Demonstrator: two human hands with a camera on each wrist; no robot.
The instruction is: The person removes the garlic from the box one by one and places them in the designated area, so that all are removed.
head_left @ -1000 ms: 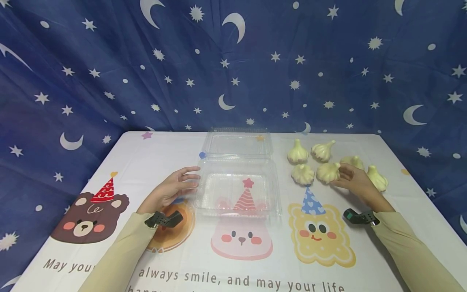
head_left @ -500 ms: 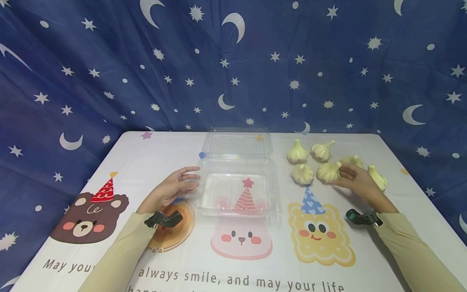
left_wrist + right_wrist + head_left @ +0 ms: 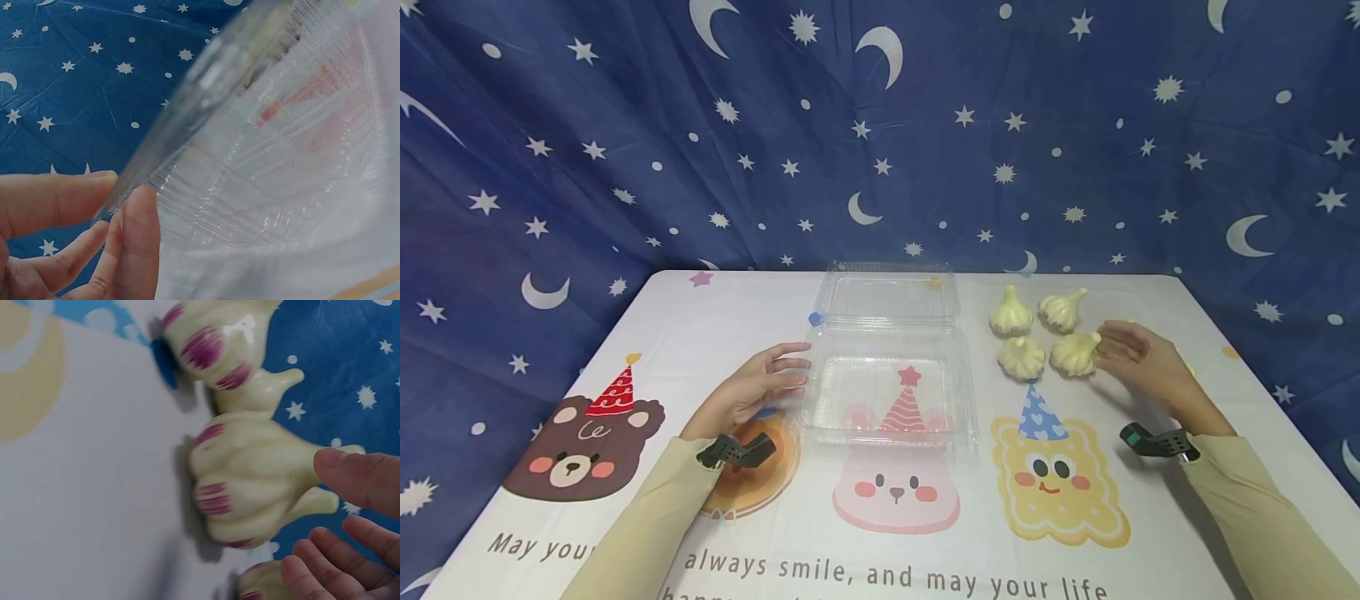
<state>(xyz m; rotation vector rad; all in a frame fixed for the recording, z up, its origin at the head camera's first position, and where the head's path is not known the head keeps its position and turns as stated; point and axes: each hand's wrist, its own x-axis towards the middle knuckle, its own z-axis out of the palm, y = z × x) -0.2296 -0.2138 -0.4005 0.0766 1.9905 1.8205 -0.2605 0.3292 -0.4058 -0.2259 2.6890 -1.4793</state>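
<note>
A clear plastic clamshell container (image 3: 880, 383) lies on the tablecloth with its lid (image 3: 891, 296) folded back. My left hand (image 3: 767, 383) holds its left rim; in the left wrist view the rim (image 3: 156, 140) passes between the fingertips. My right hand (image 3: 1150, 362) stands beside a garlic bulb (image 3: 1075, 355), fingers spread and nothing gripped. In the right wrist view the thumb (image 3: 359, 475) overlaps the neck of a garlic bulb (image 3: 244, 472) with purple streaks. More bulbs lie in this group: one at front left (image 3: 1022, 358) and two behind (image 3: 1011, 312). The right hand mostly hides others.
A white tablecloth (image 3: 730, 300) with printed cartoon figures and lettering covers the table. Behind its far edge hangs a blue curtain (image 3: 925, 192) with stars and moons. The garlic group lies right of the container, with a gap between them.
My right hand has drawn back to the right from the front garlic bulb, its fingers straighter, and now covers more of the bulbs behind it. The left hand and container stay still.
</note>
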